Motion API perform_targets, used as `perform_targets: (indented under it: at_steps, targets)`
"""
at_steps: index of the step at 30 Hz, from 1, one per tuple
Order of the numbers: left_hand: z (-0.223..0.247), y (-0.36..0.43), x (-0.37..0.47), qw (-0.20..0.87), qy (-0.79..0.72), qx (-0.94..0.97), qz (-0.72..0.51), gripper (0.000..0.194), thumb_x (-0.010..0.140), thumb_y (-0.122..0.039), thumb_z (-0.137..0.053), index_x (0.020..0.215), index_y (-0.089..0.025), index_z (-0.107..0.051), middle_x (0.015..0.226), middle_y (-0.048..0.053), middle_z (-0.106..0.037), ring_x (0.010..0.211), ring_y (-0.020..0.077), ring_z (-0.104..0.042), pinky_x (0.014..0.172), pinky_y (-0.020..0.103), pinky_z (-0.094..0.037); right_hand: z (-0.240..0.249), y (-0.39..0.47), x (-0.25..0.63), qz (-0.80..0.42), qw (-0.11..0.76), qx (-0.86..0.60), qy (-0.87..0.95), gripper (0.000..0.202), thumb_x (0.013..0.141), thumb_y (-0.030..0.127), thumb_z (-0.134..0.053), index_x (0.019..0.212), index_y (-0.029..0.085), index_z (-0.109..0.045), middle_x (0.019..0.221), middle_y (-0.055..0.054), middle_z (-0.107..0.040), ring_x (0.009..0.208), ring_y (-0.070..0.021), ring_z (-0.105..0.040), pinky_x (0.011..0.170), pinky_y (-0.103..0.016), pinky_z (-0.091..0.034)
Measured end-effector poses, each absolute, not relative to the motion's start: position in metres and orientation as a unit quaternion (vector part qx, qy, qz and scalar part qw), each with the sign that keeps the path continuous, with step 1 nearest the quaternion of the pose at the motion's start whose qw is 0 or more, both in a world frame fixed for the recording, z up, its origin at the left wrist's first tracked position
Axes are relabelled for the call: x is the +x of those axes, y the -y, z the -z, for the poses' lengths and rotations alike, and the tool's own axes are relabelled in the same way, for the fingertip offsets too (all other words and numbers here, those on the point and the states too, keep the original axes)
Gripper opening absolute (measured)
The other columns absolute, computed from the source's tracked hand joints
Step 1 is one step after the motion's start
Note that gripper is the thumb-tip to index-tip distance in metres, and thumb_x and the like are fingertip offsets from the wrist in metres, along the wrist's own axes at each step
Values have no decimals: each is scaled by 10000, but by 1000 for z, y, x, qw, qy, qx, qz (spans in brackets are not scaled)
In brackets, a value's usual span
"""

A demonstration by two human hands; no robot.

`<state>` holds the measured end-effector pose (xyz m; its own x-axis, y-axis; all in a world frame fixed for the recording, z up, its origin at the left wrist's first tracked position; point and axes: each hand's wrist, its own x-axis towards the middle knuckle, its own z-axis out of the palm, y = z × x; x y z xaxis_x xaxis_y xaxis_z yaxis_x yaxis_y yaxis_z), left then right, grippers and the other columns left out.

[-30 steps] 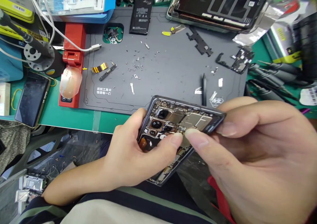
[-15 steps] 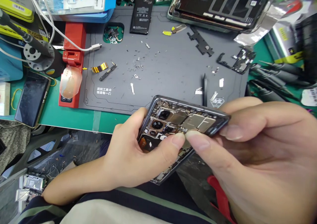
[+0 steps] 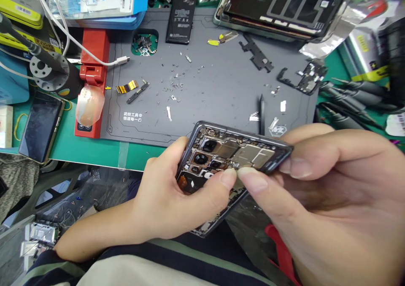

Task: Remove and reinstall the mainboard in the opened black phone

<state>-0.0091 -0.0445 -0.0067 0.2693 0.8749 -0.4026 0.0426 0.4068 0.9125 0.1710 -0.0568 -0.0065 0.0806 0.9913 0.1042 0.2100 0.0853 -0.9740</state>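
Note:
An opened smartphone (image 3: 253,155) is held up over the table's front edge, its camera modules and metal shields facing me. My left hand (image 3: 190,184) grips it from the left, thumb pressed on the inside just right of the cameras. From the right, my right hand (image 3: 322,184) holds the other end, fingers at the frame's corner and thumb on the board. Both thumb tips nearly meet near the middle of the phone. What lies under the thumbs is hidden, and the fingers behind the phone are out of sight.
On the grey mat (image 3: 215,96) lie tiny screws, a flex cable (image 3: 127,86), a battery (image 3: 180,21), a black bracket (image 3: 257,53) and a black pointed tool (image 3: 261,113). Another opened phone (image 3: 281,9) rests at the back. Screwdrivers (image 3: 351,98) lie right; a red holder (image 3: 91,75) stands left.
Almost nothing differs. The phone and both hands have shifted only very slightly, with the thumbs staying pressed at the same spot.

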Motion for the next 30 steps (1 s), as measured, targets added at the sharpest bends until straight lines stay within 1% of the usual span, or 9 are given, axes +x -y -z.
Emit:
perform_targets:
  at_steps: [5,9,11,14,16,18,23,26,30]
  targets:
    - [8,43,-10,656,-525,445,-309,208,945,-379,-812,1000,-219,-693,938,14,-788,950,221,-732,904,335,-608,8,55,170,-403,498,-537,549,375,787,13,-817,923,259,-568,827,10,-546,738,-154,-509,567,-298,-446]
    - [6,39,-13,706,-482,416,-310,218,1015,-404,-754,1142,-231,-716,1023,14,-825,955,215,-775,849,319,-625,9,56,177,-478,505,-509,508,236,882,87,-740,1003,262,-637,901,-25,-560,757,-186,-554,539,-321,-505]
    - [5,37,-15,742,-438,396,-319,225,1053,-393,-712,1208,-230,-713,1106,26,-836,1024,217,-787,868,313,-628,10,57,180,-507,504,-501,488,181,922,119,-700,1024,263,-661,928,-37,-568,742,-199,-572,511,-340,-511]
    - [5,36,-17,762,-398,387,-334,178,1079,-336,-681,1208,-216,-707,1154,31,-831,1081,205,-781,936,301,-618,11,59,183,-504,505,-505,486,155,935,151,-717,1032,264,-675,935,-39,-576,719,-193,-562,516,-338,-520]
    - [6,36,-19,758,-403,393,-330,176,1048,-276,-726,1213,-218,-702,1170,20,-822,1086,199,-773,956,295,-609,13,60,183,-499,507,-507,488,182,922,142,-735,1046,265,-682,933,-36,-580,724,-185,-568,525,-322,-530]
    - [8,36,-19,748,-424,402,-314,251,997,-239,-788,1232,-229,-702,1194,10,-813,1108,207,-762,967,299,-602,16,61,183,-494,505,-511,489,236,893,108,-750,1053,267,-683,937,-27,-586,731,-172,-577,537,-294,-539]
    - [10,39,-16,715,-479,419,-290,365,915,-339,-878,1218,-246,-696,1094,12,-818,1162,281,-762,1038,389,-608,18,60,184,-487,496,-525,491,363,845,65,-791,1105,299,-695,947,-2,-638,734,-142,-619,615,-230,-591]
    - [10,41,-15,705,-497,425,-274,462,862,-357,-921,1244,-247,-686,1181,45,-828,1167,323,-772,1039,438,-625,16,60,184,-481,491,-534,492,403,810,38,-812,1093,302,-699,961,12,-650,736,-122,-642,647,-190,-610]
    - [11,42,-16,707,-501,425,-261,467,881,-402,-902,1261,-247,-680,1229,52,-830,1124,314,-789,1014,448,-639,17,60,182,-457,496,-547,496,404,802,20,-834,1080,285,-709,990,19,-646,776,-93,-651,697,-128,-601]
